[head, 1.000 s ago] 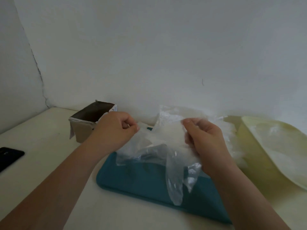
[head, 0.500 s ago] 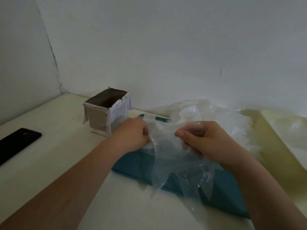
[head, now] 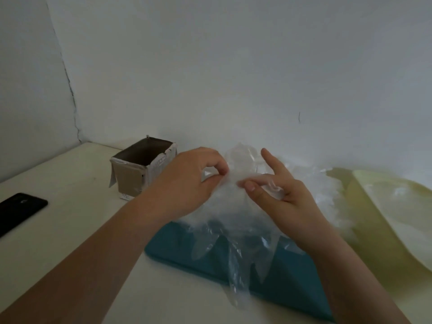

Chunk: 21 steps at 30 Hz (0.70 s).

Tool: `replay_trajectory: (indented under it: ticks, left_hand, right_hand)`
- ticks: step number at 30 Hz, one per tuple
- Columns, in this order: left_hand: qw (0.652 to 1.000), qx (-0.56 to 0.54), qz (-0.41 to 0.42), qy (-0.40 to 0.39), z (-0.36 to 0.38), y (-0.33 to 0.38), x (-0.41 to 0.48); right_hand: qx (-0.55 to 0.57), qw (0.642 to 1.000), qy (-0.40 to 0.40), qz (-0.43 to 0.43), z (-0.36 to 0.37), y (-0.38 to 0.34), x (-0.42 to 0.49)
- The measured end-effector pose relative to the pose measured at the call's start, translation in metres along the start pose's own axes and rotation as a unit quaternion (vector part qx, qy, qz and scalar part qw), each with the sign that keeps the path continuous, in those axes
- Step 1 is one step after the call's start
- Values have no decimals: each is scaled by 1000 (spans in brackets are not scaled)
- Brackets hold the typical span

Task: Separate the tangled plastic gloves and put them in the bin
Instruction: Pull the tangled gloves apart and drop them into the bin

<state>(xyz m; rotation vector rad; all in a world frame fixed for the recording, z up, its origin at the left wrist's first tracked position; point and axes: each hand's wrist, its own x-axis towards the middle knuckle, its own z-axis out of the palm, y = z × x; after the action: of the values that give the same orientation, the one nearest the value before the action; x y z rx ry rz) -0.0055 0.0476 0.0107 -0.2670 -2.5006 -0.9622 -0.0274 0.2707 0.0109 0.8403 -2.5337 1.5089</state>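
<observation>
A clump of clear plastic gloves (head: pixel 236 230) hangs in front of me over a teal tray (head: pixel 287 274), its fingers dangling down to the tray's front edge. My left hand (head: pixel 189 183) pinches the top of the clump between thumb and fingertips. My right hand (head: pixel 278 192) pinches the same clump just to the right, with its index finger sticking up. More crumpled gloves (head: pixel 322 192) are piled behind my right hand. A pale yellow bin (head: pixel 364 230) lies at the right with some clear plastic inside.
A small open cardboard box (head: pixel 142 169) stands against the wall left of my hands. A black phone (head: pixel 18 209) lies at the table's left edge. The white wall runs close behind everything.
My hands have risen slightly and come closer together on the gloves. My right index finger has lifted away from the plastic. The view has shifted, so the box and phone sit further right.
</observation>
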Motion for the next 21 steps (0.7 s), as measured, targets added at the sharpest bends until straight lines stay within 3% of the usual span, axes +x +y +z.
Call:
replay_trajectory:
  ticks: [5, 9, 15, 17, 19, 21]
  left_hand:
    - [995, -90, -14, -28, 3, 3, 0]
    - [979, -187, -80, 10, 1, 9, -2]
    - [915, -357, -167, 86, -4, 5, 2]
    - [873, -425, -200, 132, 1, 2, 5]
    - [846, -457, -263, 87, 6, -2, 5]
    - [825, -475, -302, -46, 8, -3, 1]
  right_hand:
    - [79, 997, 11, -9, -1, 1, -2]
    - [117, 993, 21, -2, -1, 7, 0]
    - [156, 987, 28, 34, -4, 22, 2]
    - [170, 984, 40, 35, -3, 22, 2]
    - [195, 978, 62, 39, -3, 22, 3]
    - [220, 971, 82, 47, -1, 22, 3]
